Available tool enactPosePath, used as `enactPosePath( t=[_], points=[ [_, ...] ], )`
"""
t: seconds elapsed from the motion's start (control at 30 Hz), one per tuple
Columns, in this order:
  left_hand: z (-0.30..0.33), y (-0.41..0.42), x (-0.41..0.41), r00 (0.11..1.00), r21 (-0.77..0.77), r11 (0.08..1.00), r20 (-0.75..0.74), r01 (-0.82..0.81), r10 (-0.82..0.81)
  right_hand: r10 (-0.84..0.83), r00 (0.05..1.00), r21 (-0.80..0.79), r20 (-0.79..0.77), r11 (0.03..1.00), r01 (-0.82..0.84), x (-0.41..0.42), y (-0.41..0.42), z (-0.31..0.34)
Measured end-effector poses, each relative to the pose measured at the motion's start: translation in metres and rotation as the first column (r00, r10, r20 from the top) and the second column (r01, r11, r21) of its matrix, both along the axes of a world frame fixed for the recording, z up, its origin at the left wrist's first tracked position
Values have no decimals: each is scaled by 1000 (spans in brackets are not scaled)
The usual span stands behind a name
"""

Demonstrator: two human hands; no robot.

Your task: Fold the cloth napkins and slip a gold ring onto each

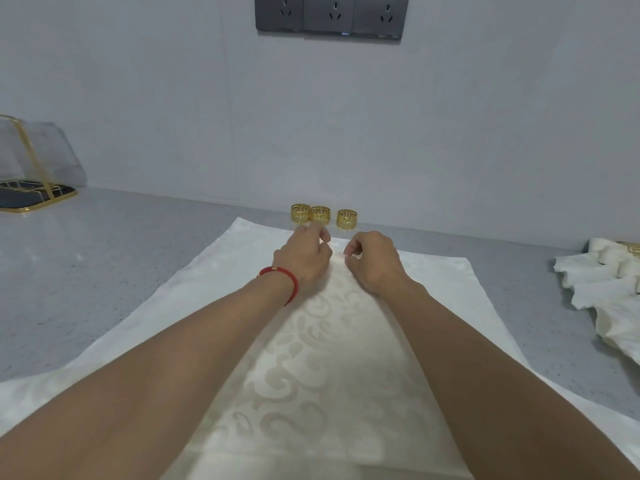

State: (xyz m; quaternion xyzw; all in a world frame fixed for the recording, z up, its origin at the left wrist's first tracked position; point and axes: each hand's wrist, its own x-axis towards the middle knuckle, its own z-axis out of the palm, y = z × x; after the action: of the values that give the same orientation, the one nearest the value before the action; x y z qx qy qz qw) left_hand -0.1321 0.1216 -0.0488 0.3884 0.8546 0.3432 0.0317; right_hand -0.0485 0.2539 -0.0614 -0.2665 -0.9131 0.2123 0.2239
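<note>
A: Head view: we have both arms stretched out over a white damask napkin (313,358) spread flat on the grey speckled counter (114,271). Its far edge lies just short of three gold rings.

B: Where do the rings stand?

A: By the foot of the wall (173,98). The left gold ring (300,213) and the middle gold ring (320,214) touch or nearly touch; the right gold ring (346,219) stands a little apart from them. All three are upright on the counter.

B: And our hands?

A: Our left hand (304,259), with a red cord bracelet (282,277) at the wrist, has its fingers curled at the napkin's far edge, just below the middle ring. We cannot tell whether they pinch cloth or merely rest on it. Our right hand (374,263) sits beside it, fingers likewise curled down onto the napkin, thumb and forefinger close together; again the grip itself is hidden from us.

B: Anything finished yet?

A: At the right edge lies a heap of cream napkins (602,289), rolled and ruffled, with a gold ring showing on one at the frame's border.

B: What else?

A: A gold-framed rack (33,188) with a clear cover stands far left, and a dark triple socket panel (330,15) is on the wall above.
</note>
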Motion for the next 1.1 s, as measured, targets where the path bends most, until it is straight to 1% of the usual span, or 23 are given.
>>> enactPosePath(
  t=[0.1, 0.17, 0.23, 0.3, 0.4, 0.43, 0.5, 0.6, 0.63, 0.7, 0.77, 0.8, 0.83, 0.87, 0.9, 0.93, 0.97, 1.0, 1.03, 1.07, 1.1],
  points=[
    [2, 14, -3, 997, -100, 994, -59, -51, 45, 49, 999, -24, 0, 999, -49, 11, 1, 0],
    [2, 20, 0, 993, -129, 987, -82, -94, 84, 58, 998, -37, 27, 998, -57, 17, -3, 1],
    [-2, 24, 5, 984, -152, 980, -140, -129, 108, 62, 998, -31, 19, 998, -62, 24, -7, -2],
    [-7, 24, 7, 974, -177, 973, -195, -147, 112, 69, 997, -33, -42, 997, -71, 30, -9, -7],
    [-7, 22, 9, 964, -164, 981, -260, -108, 63, 19, 989, -63, -146, 998, -29, 32, -6, -13],
    [-6, 22, 9, 960, -160, 983, -278, -91, 44, 13, 991, -51, -134, 998, -20, 31, -4, -15],
    [-6, 21, 11, 940, -148, 987, -341, -69, 15, 18, 999, 46, -39, 999, -16, 29, -4, -17],
    [-7, 18, 13, 879, -166, 985, -474, -43, -42, 10, 1000, 182, -15, 983, -7, 29, -6, -11],
    [-7, 17, 12, 844, -177, 984, -532, -35, -65, 14, 1000, 228, -15, 974, -10, 30, -7, -10],
    [-6, 13, 11, 744, -212, 977, -656, -24, -124, 36, 999, 325, 22, 945, -41, 35, -10, -5],
    [-3, 9, 9, 663, -296, 955, -710, 24, -237, 77, 993, 401, 89, 910, -107, 38, -9, -3],
    [-3, 6, 9, 657, -336, 940, -699, 49, -284, 90, 988, 414, 125, 900, -135, 40, -10, -3],
    [-3, 3, 9, 686, -340, 937, -663, 81, -299, 95, 985, 404, 147, 903, -148, 42, -10, -3],
    [-4, 0, 10, 744, -301, 947, -605, 116, -283, 92, 985, 370, 143, 918, -139, 43, -11, -4],
    [-6, -4, 11, 843, -199, 970, -491, 139, -221, 84, 990, 321, 112, 940, -116, 44, -12, -6],
    [-9, -7, 13, 930, -72, 989, -339, 127, -145, 72, 996, 262, 59, 961, -85, 44, -13, -8],
    [-13, -8, 13, 979, 52, 995, -189, 86, -74, 61, 998, 192, -3, 980, -59, 43, -12, -11],
    [-16, -8, 13, 997, 151, 988, -74, 32, -20, 55, 997, 113, -62, 992, -48, 42, -11, -13],
    [-18, -8, 12, 1000, 208, 978, -17, -11, 15, 52, 993, 39, -104, 998, -48, 42, -9, -15],
    [-20, -7, 11, 999, 220, 975, 10, -36, 34, 55, 992, -5, -111, 998, -56, 42, -7, -16],
    [-22, -7, 11, 999, 201, 979, 7, -45, 44, 65, 993, -10, -95, 998, -66, 43, -5, -17]
  ],
)
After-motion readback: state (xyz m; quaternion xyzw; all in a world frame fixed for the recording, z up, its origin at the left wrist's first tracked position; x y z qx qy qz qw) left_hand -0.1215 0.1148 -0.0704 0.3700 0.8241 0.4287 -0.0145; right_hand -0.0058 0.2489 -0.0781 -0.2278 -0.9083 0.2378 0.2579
